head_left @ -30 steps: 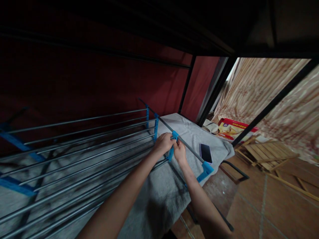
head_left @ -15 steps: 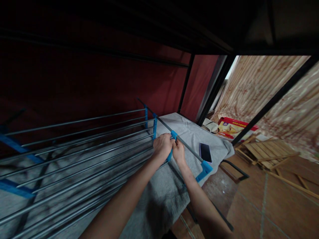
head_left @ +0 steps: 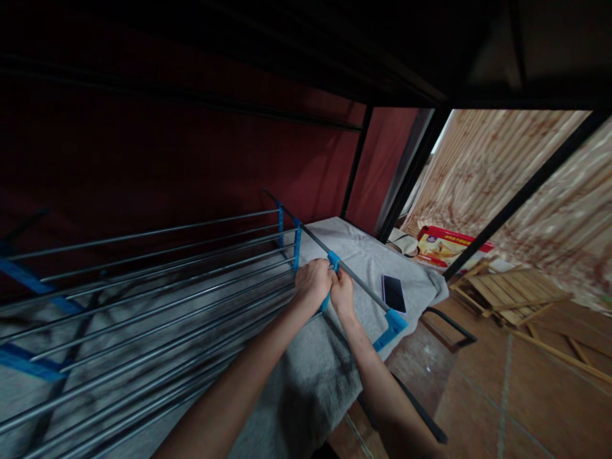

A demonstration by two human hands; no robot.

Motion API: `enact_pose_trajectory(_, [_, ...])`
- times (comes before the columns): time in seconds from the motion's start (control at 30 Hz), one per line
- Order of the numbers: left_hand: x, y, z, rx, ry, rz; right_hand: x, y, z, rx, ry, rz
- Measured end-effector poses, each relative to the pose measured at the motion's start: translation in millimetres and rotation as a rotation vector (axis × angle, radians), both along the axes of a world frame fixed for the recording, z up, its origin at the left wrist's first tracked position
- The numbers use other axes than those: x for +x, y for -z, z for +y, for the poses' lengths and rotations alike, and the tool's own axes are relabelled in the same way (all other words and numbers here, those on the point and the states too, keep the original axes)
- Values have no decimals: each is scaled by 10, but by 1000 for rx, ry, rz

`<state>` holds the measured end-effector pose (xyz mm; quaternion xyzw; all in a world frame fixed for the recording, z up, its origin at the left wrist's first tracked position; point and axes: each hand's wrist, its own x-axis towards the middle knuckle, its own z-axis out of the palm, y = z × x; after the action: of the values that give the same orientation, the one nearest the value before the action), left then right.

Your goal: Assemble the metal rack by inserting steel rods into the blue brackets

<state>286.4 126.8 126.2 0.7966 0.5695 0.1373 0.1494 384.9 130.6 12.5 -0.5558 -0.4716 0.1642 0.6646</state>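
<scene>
A drying rack [head_left: 191, 290] with grey metal bars and blue plastic joints stretches across the left and middle of the view. At its right end, my left hand [head_left: 313, 280] is closed around a blue bracket [head_left: 326, 302] that hangs under the slanting end bar. My right hand [head_left: 342, 290] presses against the same bracket from the other side, fingers closed. Above my hands, a blue clip [head_left: 333, 259] sits around the end bar [head_left: 361, 283]. Much of the bracket is hidden by my fingers. Another blue joint [head_left: 394, 322] caps the near end of that bar.
A grey blanket [head_left: 282, 382] covers the bed beneath the rack, and a dark phone [head_left: 393, 294] lies on it. Black metal posts [head_left: 415, 172] frame the bed. On the tiled floor are a red box [head_left: 447, 245] and wooden slats [head_left: 519, 290].
Both hands stay at the bracket, with only a very slight shift of the fingers. The rack keeps its place.
</scene>
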Motion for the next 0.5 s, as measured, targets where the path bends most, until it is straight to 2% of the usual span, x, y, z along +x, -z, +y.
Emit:
enact_pose_trajectory(0.2, [-19,-46,-7,12,12,1,1,6,-11,-5,-10,-7])
enact_pose_trajectory(0.5, [-33,-28,-26,18,31,7,-13,1,-15,-11,-21,-3])
